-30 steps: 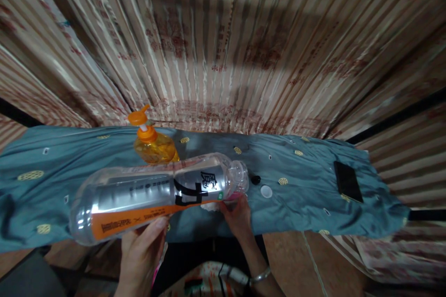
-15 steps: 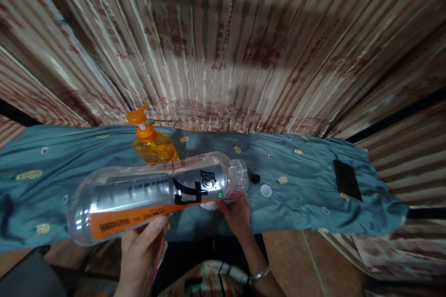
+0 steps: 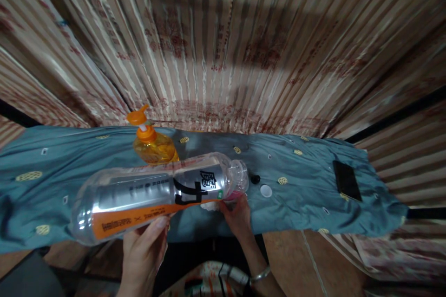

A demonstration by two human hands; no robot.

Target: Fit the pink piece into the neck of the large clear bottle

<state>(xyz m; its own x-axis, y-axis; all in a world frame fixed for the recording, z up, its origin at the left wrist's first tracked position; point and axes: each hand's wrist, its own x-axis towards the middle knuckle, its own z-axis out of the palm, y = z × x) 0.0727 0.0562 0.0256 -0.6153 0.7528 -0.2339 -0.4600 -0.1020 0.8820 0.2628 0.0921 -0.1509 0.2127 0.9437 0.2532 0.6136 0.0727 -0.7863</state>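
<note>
My left hand (image 3: 144, 253) grips a large clear plastic bottle (image 3: 153, 195) with an orange and black label, held on its side above the table, its open mouth pointing right. My right hand (image 3: 237, 216) is closed just under the bottle's neck, around something pink and white that I cannot make out. Just beyond the bottle's mouth, a small black object (image 3: 255, 179) and a white cap (image 3: 266, 190) lie on the blue-grey cloth (image 3: 306, 185).
An orange pump bottle of yellow liquid (image 3: 151, 141) stands behind the clear bottle. At the cloth's right end lies a black phone (image 3: 346, 180). Striped beige curtains (image 3: 223, 41) hang behind the table. Tiled floor shows below at the right.
The bottle has shifted very slightly; both hands stay where they were.
</note>
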